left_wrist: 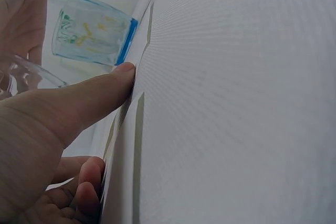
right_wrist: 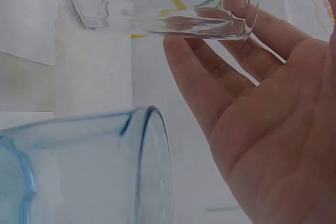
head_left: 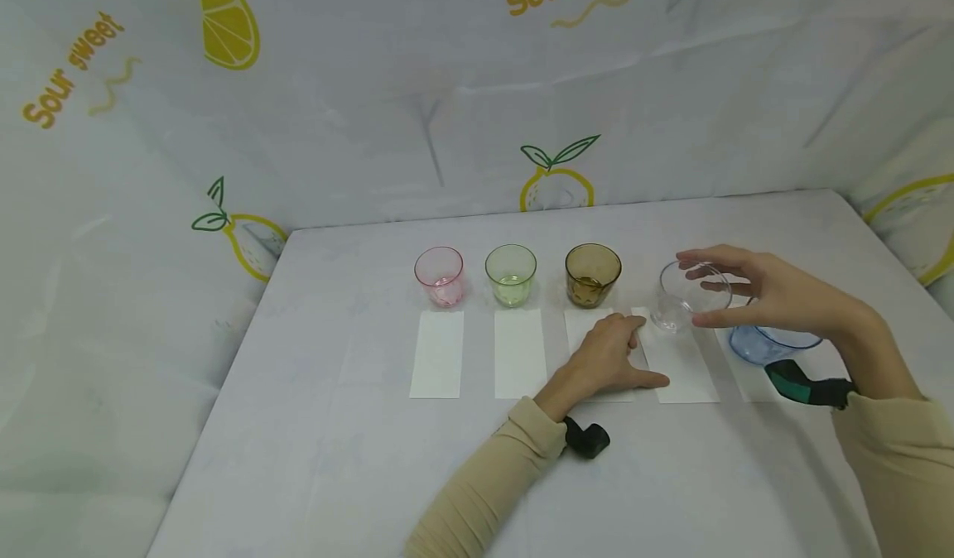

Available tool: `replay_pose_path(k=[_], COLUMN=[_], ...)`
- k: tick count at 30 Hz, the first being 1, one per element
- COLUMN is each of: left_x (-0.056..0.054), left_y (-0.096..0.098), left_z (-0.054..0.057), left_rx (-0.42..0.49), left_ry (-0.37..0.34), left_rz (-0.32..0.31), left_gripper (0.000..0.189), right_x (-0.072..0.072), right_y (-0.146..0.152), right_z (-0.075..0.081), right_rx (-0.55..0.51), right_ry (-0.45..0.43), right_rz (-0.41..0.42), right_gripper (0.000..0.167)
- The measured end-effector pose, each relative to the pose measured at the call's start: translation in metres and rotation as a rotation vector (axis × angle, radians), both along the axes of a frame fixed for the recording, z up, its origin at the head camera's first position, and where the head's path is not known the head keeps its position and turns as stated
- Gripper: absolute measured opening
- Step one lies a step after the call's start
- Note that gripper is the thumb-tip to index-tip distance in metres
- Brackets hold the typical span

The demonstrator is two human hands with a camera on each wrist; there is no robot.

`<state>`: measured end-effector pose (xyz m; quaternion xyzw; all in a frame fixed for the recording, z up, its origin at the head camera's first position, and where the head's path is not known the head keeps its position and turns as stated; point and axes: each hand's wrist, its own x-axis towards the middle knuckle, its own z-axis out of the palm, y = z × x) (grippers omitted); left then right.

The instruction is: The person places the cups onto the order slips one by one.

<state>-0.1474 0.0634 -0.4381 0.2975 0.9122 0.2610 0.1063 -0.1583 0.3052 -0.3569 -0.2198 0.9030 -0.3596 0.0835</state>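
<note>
My right hand (head_left: 797, 293) holds a clear glass (head_left: 673, 313) near its rim, thumb on the near side and fingers on the far side. The glass is tilted, its base over the top of the fourth white paper card (head_left: 681, 372). Thumb stretched out, my left hand (head_left: 607, 353) rests along that card's left edge, with its other fingers bent near the top corner. It covers part of the third card (head_left: 585, 323). Beneath my right hand stands a blue glass (head_left: 762, 346), also seen in the left wrist view, partly covering a fifth card (head_left: 754, 386).
Pink (head_left: 445, 281), green (head_left: 511, 276) and brown (head_left: 591, 276) glasses stand in a row behind the cards. Two more white cards, the first (head_left: 436, 355) and second (head_left: 519, 355), lie at left. A lemon-printed cloth (head_left: 358, 111) hangs behind the white table (head_left: 313, 425).
</note>
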Motion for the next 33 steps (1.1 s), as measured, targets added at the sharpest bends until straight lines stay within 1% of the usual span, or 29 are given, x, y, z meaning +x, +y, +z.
replay_pose_path(k=[3,8,11,16,23,33], left_x=[0.0,0.0,0.0,0.001,0.0,0.0], left_y=[0.0,0.0,0.0,0.0,0.0,0.001], left_z=[0.0,-0.001,0.0,0.0,-0.001,-0.001], left_rx=[0.003,0.005,0.003,0.006,0.014,0.002], left_ry=[0.001,0.001,0.003,0.007,0.01,0.026], left_rz=[0.0,-0.002,-0.001,0.004,-0.001,-0.001], left_gripper=[0.084,0.084,0.083,0.082,0.082,0.083], right_x=[0.004,0.012,0.015,0.019,0.023,0.027], right_y=[0.001,-0.002,-0.002,0.0,0.001,-0.002], right_z=[-0.001,-0.003,-0.003,-0.005,-0.008,-0.013], right_rx=[-0.001,-0.007,-0.02,-0.056,-0.07,-0.027], right_ry=[0.019,0.022,0.022,0.006,-0.023,-0.014], right_rz=[0.023,0.009,0.021,0.057,0.126,0.08], right_gripper=[0.081,0.081,0.08,0.079,0.076,0.077])
